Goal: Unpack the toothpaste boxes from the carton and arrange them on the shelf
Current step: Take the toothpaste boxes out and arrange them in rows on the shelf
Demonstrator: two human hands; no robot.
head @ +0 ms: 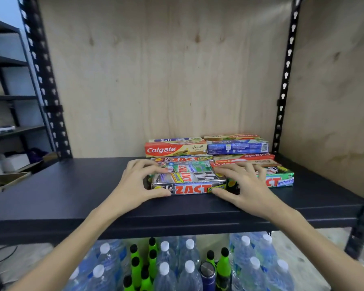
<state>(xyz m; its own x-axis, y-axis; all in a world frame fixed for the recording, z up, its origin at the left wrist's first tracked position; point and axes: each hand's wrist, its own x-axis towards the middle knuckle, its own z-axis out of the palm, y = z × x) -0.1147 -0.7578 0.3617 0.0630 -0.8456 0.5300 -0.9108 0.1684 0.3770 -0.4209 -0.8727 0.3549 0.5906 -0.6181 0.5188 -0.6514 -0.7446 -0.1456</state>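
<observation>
A silver ZACT Smokers toothpaste box (189, 188), printed with red lettering and a yellow band, is being held at the front of the stock on the dark shelf (72, 192), lying flat with its long face towards the camera. It is being gripped at its left end by the left hand (135, 183), thumb against the front face and fingers curled over the top. The right hand (243, 189) is being closed around its right end in the same manner, thumb on the front face, fingers spread over the top and reaching onto the neighbouring green ZACT Whitening box (282, 179), which is lying just beside it to the right. A second ZACT Smokers box (183, 159) is being seen directly behind the held one, touching it. Further back, a red and cream Colgate box (174, 149) is being carried on the stack with a Safi box (177, 140) behind it; to the right, a blue Safi box (237, 147) is lying over inverted Colgate boxes (246, 156). The whole group is being kept right of centre, towards the plywood back panel (166, 70). Below the shelf, clear water bottles (189, 259) with white caps and green bottles (223, 265) with black caps are being stored upright.
</observation>
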